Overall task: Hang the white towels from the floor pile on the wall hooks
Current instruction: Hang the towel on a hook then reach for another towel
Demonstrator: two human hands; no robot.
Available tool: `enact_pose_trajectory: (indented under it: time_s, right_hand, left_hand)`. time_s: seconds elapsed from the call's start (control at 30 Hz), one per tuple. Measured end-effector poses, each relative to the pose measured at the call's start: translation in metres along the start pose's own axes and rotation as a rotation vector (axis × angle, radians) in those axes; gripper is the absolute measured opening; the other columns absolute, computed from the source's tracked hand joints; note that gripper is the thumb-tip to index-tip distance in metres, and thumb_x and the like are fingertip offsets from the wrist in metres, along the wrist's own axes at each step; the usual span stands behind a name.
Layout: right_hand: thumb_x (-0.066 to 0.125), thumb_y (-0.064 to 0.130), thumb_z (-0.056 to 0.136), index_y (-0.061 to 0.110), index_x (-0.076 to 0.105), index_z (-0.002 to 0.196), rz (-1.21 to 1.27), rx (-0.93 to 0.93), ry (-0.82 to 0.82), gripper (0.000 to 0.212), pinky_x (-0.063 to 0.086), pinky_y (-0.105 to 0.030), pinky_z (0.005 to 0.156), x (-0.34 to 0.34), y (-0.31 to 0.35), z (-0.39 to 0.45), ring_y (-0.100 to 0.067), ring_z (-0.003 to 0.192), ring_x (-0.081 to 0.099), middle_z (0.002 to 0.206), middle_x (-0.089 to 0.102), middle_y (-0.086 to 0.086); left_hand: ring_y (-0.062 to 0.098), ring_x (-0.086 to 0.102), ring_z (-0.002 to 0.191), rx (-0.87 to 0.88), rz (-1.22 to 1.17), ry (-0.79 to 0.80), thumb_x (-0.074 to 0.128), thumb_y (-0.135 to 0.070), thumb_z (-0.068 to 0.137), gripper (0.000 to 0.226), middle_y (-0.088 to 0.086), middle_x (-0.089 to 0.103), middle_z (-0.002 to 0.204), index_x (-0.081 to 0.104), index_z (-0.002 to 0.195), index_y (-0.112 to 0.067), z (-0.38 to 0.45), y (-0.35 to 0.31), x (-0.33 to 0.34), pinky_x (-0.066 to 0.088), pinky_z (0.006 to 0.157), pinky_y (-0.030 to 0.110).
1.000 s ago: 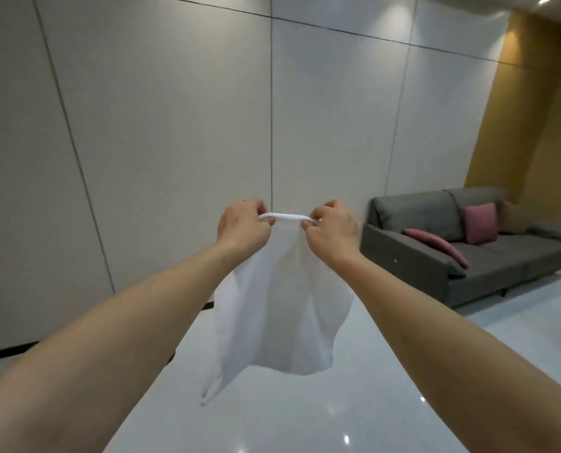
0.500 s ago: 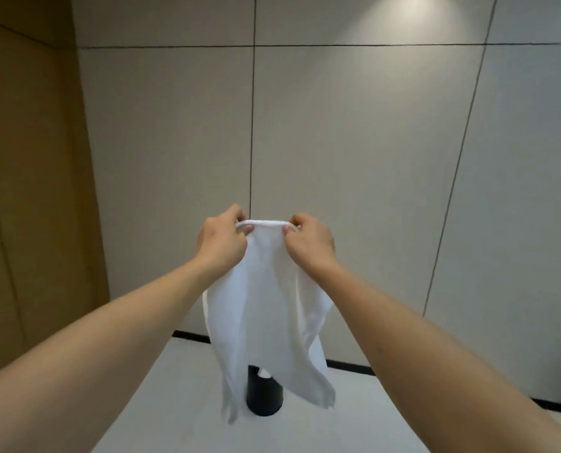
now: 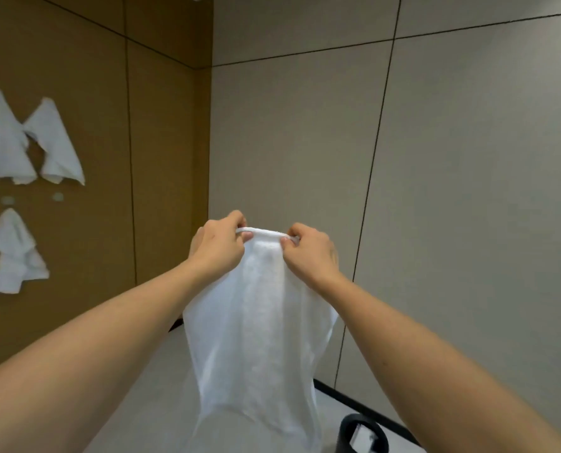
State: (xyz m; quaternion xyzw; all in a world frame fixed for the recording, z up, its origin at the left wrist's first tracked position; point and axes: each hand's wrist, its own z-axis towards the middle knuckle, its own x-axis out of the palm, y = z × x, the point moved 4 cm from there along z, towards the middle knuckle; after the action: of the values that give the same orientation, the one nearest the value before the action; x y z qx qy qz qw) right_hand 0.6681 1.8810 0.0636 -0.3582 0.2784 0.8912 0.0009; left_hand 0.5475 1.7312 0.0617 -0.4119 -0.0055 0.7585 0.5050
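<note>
Several hung towels (image 3: 9, 148) already drape the brown wall (image 3: 92, 93) — both hands, left hand (image 3: 218, 248) and right hand (image 3: 308, 253), pinch another white towel (image 3: 256, 322), unhung.

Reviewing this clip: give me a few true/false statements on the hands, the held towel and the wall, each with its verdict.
1. Both hands pinch the top edge of the white towel. True: left hand, right hand.
2. The held towel is already on a hook. False: it hangs free between the hands.
3. Towels hang on the brown wall. True: for example the hung towels.
4. A grey sofa is in view. False: none shows.
5. A black bin stands on the floor. True.
</note>
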Motion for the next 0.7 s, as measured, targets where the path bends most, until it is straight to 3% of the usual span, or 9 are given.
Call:
enact_pose_trajectory:
  time_s: [0.13,0.23,0.4,0.53,0.7]
  right_hand:
    - [0.055,0.043,0.084,0.025,0.057,0.078,0.083,-0.026,0.053,0.020,0.041,-0.029,0.064,0.080,0.027,0.071,-0.028,0.083,0.061,0.077,0.063,0.003]
    - [0.059,0.050,0.082,0.028,0.062,0.078,0.139,-0.051,0.102,0.023,0.049,-0.030,0.069,0.141,0.042,0.117,-0.023,0.083,0.062,0.077,0.064,0.007]
    - [0.062,0.054,0.083,0.034,0.069,0.083,0.210,-0.092,0.241,0.021,0.052,-0.031,0.078,0.258,0.069,0.178,-0.019,0.093,0.065,0.092,0.072,0.008]
    - [0.063,0.053,0.083,0.031,0.074,0.091,0.277,-0.154,0.313,0.026,0.053,-0.032,0.083,0.354,0.093,0.222,-0.017,0.096,0.065,0.096,0.073,0.010]
    - [0.062,0.056,0.083,0.034,0.073,0.084,0.345,-0.267,0.386,0.025,0.054,-0.033,0.077,0.461,0.128,0.295,-0.013,0.088,0.064,0.088,0.072,0.014]
  left_hand:
    - [0.019,0.058,0.074,-0.031,0.008,0.016,0.056,-0.043,0.095,0.013,-0.007,0.060,0.079,0.051,0.088,-0.033,0.065,0.084,0.003,0.054,0.065,0.037]
    - [0.017,0.058,0.078,-0.080,0.026,0.050,0.056,-0.044,0.095,0.013,-0.006,0.061,0.083,0.054,0.089,-0.032,0.102,0.144,0.005,0.054,0.069,0.036]
    - [0.013,0.057,0.076,-0.197,0.125,0.080,0.056,-0.045,0.094,0.013,-0.008,0.060,0.082,0.055,0.089,-0.034,0.136,0.250,0.013,0.047,0.061,0.030]
    - [0.019,0.058,0.079,-0.301,0.212,0.051,0.059,-0.046,0.090,0.013,-0.006,0.061,0.082,0.057,0.088,-0.034,0.163,0.333,0.017,0.042,0.063,0.031]
    - [0.016,0.056,0.078,-0.407,0.301,-0.031,0.062,-0.049,0.089,0.016,-0.008,0.060,0.083,0.056,0.085,-0.035,0.217,0.423,0.020,0.035,0.057,0.028]
